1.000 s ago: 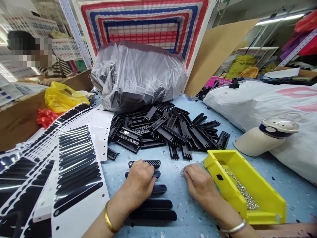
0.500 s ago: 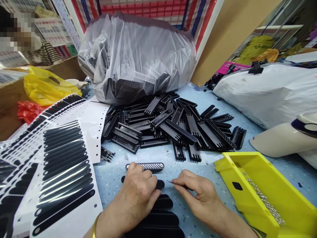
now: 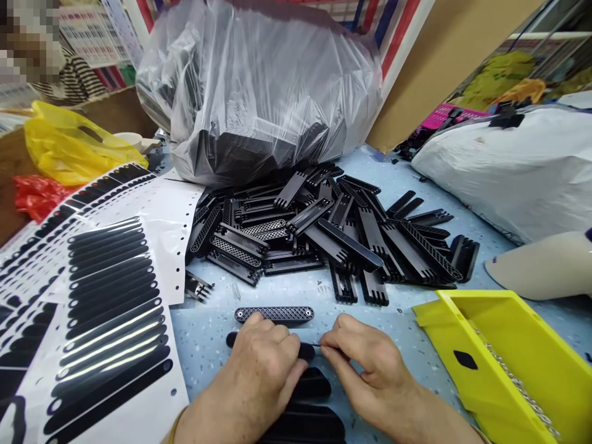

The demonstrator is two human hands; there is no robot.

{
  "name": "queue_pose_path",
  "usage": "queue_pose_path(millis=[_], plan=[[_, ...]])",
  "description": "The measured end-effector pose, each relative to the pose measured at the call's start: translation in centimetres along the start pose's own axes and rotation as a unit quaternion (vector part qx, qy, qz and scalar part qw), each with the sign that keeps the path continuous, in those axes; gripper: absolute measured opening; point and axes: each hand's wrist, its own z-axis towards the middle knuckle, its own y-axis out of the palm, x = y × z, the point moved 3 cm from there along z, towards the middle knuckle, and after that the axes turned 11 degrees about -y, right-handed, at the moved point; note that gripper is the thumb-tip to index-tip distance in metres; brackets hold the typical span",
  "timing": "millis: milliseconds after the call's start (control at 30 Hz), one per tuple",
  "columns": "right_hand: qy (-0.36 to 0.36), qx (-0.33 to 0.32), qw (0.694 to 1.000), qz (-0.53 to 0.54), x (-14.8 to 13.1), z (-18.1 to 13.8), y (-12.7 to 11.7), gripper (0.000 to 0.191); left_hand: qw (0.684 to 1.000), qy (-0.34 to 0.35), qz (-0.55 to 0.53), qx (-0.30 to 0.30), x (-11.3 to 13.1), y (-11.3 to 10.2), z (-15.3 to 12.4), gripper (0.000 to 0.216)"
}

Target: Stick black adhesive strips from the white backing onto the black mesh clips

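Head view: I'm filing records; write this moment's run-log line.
left hand: over black strip; right hand: pinching thin dark item; latticed strip: beyond left hand; yellow bin: at right

hands [image 3: 261, 367]: 2 | yellow bin [image 3: 476, 391]: 1 | yellow bag [image 3: 65, 148]: 1 | heaped black pieces [image 3: 350, 244]: dozens

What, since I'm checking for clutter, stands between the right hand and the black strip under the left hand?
Nothing visible blocks the gap between the right hand and the black strip. Only a thin dark sliver extends from that hand toward it. The left hand covers the strip's middle.
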Motion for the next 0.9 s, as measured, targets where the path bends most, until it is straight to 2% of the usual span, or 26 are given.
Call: queue_pose_path(millis=[133, 300, 500, 700, 900], plan=[[-0.013, 0.006, 1.0, -0.016, 0.3, 0.0, -0.2, 0.015, 1.0, -0.006, 0.0, -0.006, 0.1, -0.1, 0.0, 0.018], [-0.018, -0.019, 1.0, -0.017, -0.2, 0.3, -0.3, 0.018, 1.0, -0.009, -0.001, -0.014, 0.0, -0.1, -0.1, 0.019], [-0.004, 0.001, 0.999, -0.032, -1.1, 0.2, 0.0, 0.021, 1.0, -0.006, -0.002, -0.016, -0.1, -0.1, -0.1, 0.02], [-0.015, -0.025, 0.999, -0.036, -1.2, 0.6, 0.0, 0.025, 1.0, -0.006, -0.003, -0.015, 0.0, -0.2, -0.2, 0.02], [-0.048, -0.035, 0.994, -0.086, -2.8, 1.5, -0.3, 0.03, 1.0, -0.007, -0.012, -0.01, 0.0, -0.2, -0.3, 0.02]])
